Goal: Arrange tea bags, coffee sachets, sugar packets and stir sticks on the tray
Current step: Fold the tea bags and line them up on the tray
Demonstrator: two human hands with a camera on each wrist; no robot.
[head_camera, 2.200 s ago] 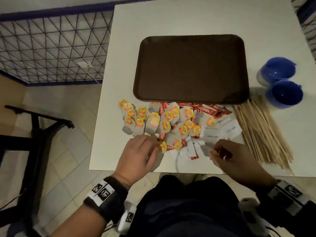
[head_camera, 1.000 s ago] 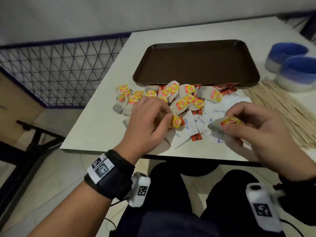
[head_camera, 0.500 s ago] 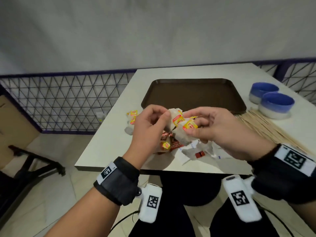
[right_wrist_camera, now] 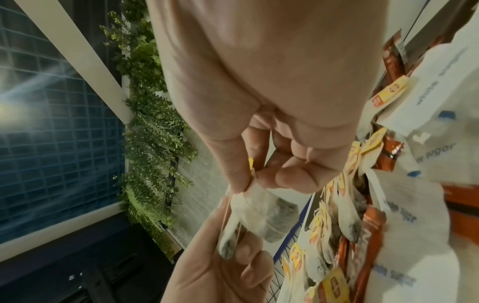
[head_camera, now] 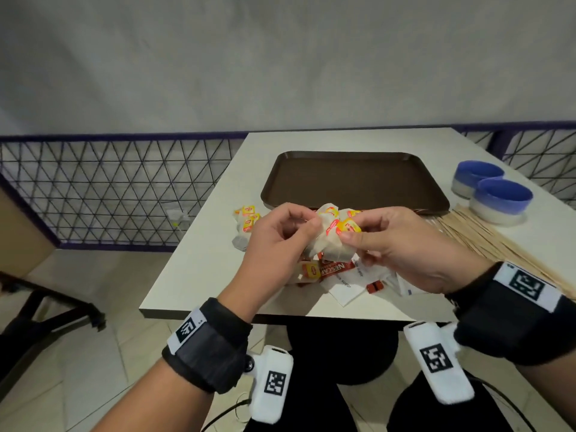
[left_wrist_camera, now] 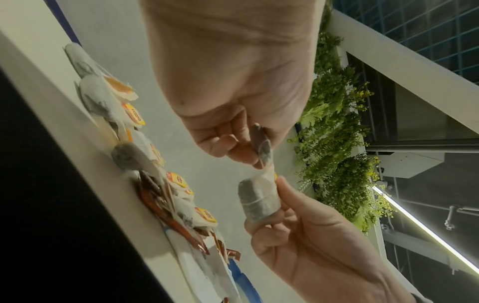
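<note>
Both hands are raised above the table's front edge, each pinching one of two tea bags (head_camera: pixel 329 241) with yellow-red tags. My left hand (head_camera: pixel 307 227) holds one tea bag (left_wrist_camera: pixel 262 148) between thumb and fingertips. My right hand (head_camera: pixel 349 235) pinches the other tea bag (right_wrist_camera: pixel 267 213) by its top. The two bags touch each other. Below the hands lies the mixed pile: more tea bags (head_camera: pixel 247 222), a red coffee sachet (head_camera: pixel 336 269) and white sugar packets (head_camera: pixel 347 286). The brown tray (head_camera: pixel 355 182) sits behind with nothing on it. Wooden stir sticks (head_camera: pixel 480 236) lie to its right.
Two blue bowls (head_camera: pixel 500 198) stand at the table's right, behind the sticks. A wire mesh fence (head_camera: pixel 118 188) runs along the left and back. A black metal stand (head_camera: pixel 46 310) is on the floor at the left. My knees are under the table's front edge.
Each hand picked a tea bag out of the pile, lifted it, and the two hands came together above the table. My head has tipped up, bringing the wall into view.
</note>
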